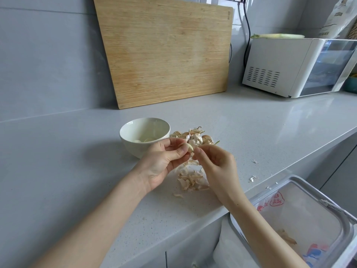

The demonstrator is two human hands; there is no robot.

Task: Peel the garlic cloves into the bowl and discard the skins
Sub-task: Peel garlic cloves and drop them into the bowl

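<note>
A: Where was the garlic clove (190, 147)?
B: Above the surface (270, 132), just right of the bowl (123, 132); the left hand (164, 159) gripped it between thumb and curled fingers; the right hand (216, 165) pinched its end; loose skins (191, 180) lay beneath.

Your left forearm (108, 215) and right forearm (257, 219) are bare along their whole visible length, from the wrist to the frame's lower edge. The left grip (164, 161) and right grip (218, 167) are bare too, with the nails (182, 151) cut short and plain. One small dark mark (238, 204) sits on the right forearm just behind the wrist, over the front edge of the bench (77, 151).
</note>
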